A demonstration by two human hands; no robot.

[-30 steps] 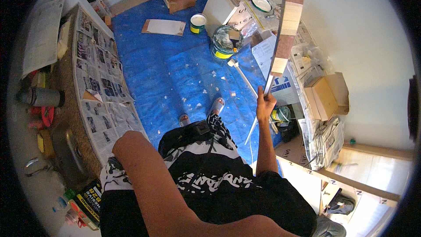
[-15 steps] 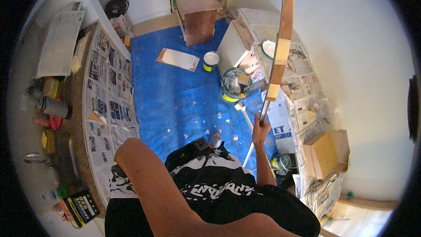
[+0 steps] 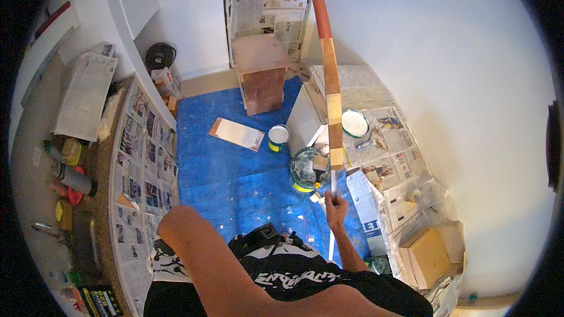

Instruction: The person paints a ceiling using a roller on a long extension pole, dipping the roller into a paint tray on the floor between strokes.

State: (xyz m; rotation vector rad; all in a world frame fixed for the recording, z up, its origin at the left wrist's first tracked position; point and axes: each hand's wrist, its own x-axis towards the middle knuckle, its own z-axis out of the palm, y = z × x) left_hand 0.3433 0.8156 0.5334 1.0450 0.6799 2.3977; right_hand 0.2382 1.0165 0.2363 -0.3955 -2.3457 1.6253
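Banded pole (image 3: 334, 105), grasped; right fingers (image 3: 337, 206) closed, wrapped around it

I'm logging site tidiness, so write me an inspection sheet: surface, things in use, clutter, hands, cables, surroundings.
Surface: blue floor sheet, speckled with pale bits.
Things in use: long pole, banded brown and tan, with a yellow tip.
Clutter: large tub, small white-topped tub, white-faced board and open cardboard box.
Hands: right hand closed around the pole; left hand out of view.
Cables: nothing clearly seen.
Surroundings: brown cabinet, white wall, newspaper-covered counter.
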